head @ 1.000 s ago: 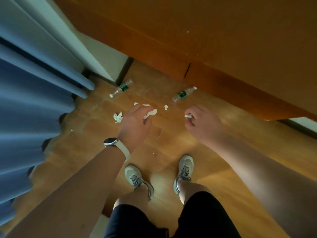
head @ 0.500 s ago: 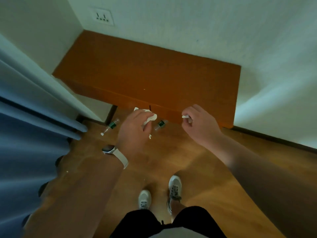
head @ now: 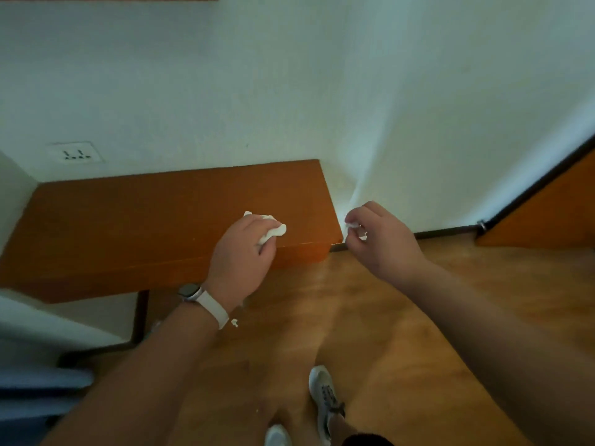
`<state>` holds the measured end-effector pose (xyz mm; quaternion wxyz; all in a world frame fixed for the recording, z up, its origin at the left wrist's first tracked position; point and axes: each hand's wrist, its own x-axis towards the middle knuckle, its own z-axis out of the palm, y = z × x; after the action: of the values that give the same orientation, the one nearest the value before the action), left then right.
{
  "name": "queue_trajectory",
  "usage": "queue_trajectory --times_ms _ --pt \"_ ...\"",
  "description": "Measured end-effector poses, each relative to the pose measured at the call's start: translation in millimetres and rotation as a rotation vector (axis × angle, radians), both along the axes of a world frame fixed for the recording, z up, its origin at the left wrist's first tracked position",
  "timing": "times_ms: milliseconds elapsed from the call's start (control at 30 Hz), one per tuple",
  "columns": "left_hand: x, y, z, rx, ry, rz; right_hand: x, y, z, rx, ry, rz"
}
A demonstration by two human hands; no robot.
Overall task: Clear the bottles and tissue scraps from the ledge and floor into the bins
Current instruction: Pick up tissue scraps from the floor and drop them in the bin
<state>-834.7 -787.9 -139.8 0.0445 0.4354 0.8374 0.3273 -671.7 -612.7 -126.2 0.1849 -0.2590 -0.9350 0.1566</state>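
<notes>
My left hand (head: 240, 255) is closed around crumpled white tissue scraps (head: 273, 231) and hangs over the front edge of the orange wooden ledge (head: 128, 214). My right hand (head: 383, 243) pinches a small white tissue scrap (head: 354, 227) between thumb and fingers, just right of the ledge's end. One tiny tissue scrap (head: 234, 322) lies on the wooden floor below my left wrist. No bottles show in this view; my left arm covers the floor where they lay.
White walls meet in a corner behind the ledge, with a socket plate (head: 75, 152) at the left. A blue curtain (head: 29, 387) hangs at the lower left. An orange door or panel (head: 547, 207) stands at the right. My shoes (head: 323, 400) are on the floor.
The view has risen and swung right: the ledge top and walls now fill the frame, and the two bottles have dropped out of sight. Both hands still hold their tissue.
</notes>
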Motion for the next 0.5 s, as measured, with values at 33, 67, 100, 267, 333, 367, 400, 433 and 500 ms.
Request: queue_trajectory --times_ms 33,67,100,267,333,367,400,433,500 --pt "5 7 4 0.014 0.01 -0.052 14 -1 5 0.015 0.014 -0.051" --pt "8 11 7 0.028 0.015 -0.079 23 -2 8 0.021 0.027 -0.081" --pt "11 16 10 0.042 0.01 -0.096 33 -3 10 0.019 0.031 -0.111" --pt "49 54 23 0.115 -0.045 -0.251 98 -4 22 0.049 0.01 -0.282" --pt "66 67 27 0.147 -0.036 -0.332 122 1 27 0.062 0.008 -0.336" --pt "74 75 29 0.156 -0.029 -0.367 133 4 30 0.068 0.014 -0.364" --pt "83 82 31 0.162 -0.022 -0.397 146 7 33 0.075 0.022 -0.391" --pt "91 91 33 0.168 -0.011 -0.425 157 11 36 0.081 0.026 -0.416" --pt "108 111 36 0.19 0.023 -0.473 180 21 40 0.076 0.028 -0.462"
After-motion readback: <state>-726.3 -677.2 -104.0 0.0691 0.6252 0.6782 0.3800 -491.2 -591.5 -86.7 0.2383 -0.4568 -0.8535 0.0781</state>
